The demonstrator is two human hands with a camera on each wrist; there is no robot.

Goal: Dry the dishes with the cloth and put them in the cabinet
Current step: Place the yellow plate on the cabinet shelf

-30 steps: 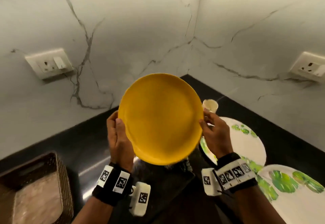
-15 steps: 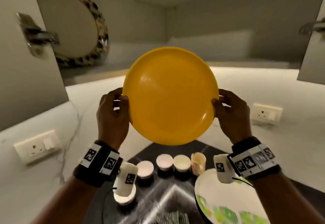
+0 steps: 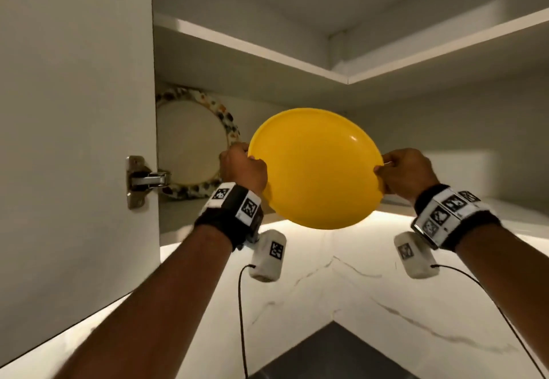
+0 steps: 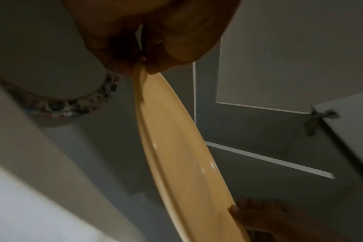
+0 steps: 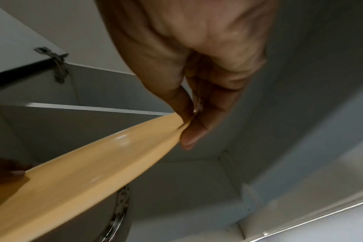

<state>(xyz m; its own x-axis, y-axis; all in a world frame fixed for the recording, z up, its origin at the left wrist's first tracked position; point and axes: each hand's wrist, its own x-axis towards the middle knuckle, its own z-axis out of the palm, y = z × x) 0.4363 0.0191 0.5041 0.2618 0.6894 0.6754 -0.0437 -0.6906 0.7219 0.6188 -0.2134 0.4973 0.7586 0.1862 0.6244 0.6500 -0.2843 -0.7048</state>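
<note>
We held the yellow plate [image 3: 315,167] up at the mouth of the open cabinet [image 3: 416,129], in front of its lower compartment and under the shelf [image 3: 267,51]. Our left hand [image 3: 242,167] pinched the plate's left rim, thumb on the near face and fingers curled behind it; our right hand [image 3: 407,170] pinched the right rim in the same way. The left wrist view showed the rim [image 4: 139,73] caught between thumb and fingers, and the right wrist view showed the edge [image 5: 176,121] squeezed between the thumb and the fingertips [image 5: 189,135]. The plate was tilted, its lower edge toward us and its top leaning into the cabinet.

Half a second before, the plate had stood nearly upright and lower, with the small bowls, the cup and the leaf-patterned plate on the bench visible under it. Those had dropped out of the head view, where only a dark corner of the bench [image 3: 332,355] remained below the marble wall [image 3: 371,283]. The cabinet had come much closer: the door [image 3: 74,141] and its hinge [image 3: 142,179] filled the left side. The patterned plate [image 3: 193,146] leaned against the cabinet's left wall as before, just behind our left hand. Our grip on both rims had not changed.
</note>
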